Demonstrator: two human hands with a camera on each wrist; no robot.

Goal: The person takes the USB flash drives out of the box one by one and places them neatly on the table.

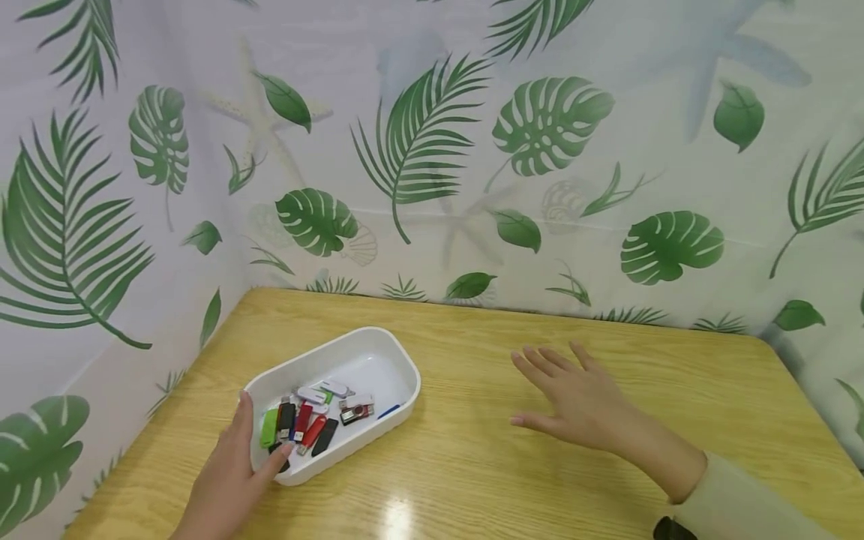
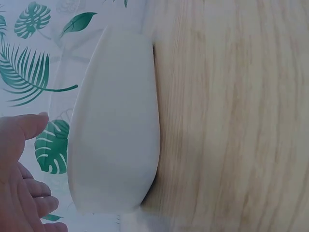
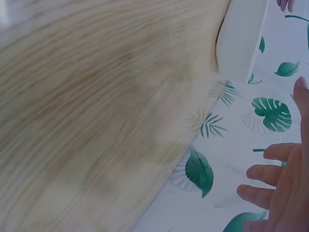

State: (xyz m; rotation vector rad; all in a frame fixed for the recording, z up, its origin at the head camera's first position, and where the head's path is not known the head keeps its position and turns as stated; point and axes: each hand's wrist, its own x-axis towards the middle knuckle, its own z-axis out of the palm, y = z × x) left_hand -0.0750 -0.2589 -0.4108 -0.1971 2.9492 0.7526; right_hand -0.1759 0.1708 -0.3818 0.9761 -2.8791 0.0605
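A white tray (image 1: 378, 375) stands on the bench, slanted, and it carries a jumble of USB sticks, mostly toward its left end. A light green stick (image 1: 268, 428) lies against the tray's left wall; the red stick (image 1: 313, 433) and a black stick (image 1: 325, 437) lie side by side near the front wall, and a white stick (image 1: 312, 394) sits farther back. Close to the tray's front wall, right of the sticks, is a thin blue piece (image 1: 388, 412).

Of the hands, the left hand (image 1: 226, 469) is at the tray's near left corner, thumb and fingers parted; the left wrist view shows a gap between thumb and rim. The right hand (image 1: 580, 401) is well to the tray's right, fingers spread, above the bench (image 1: 466, 420). A pale sleeve (image 1: 742, 499) covers that arm. Behind the tray hangs leaf-printed cloth (image 1: 432, 259)
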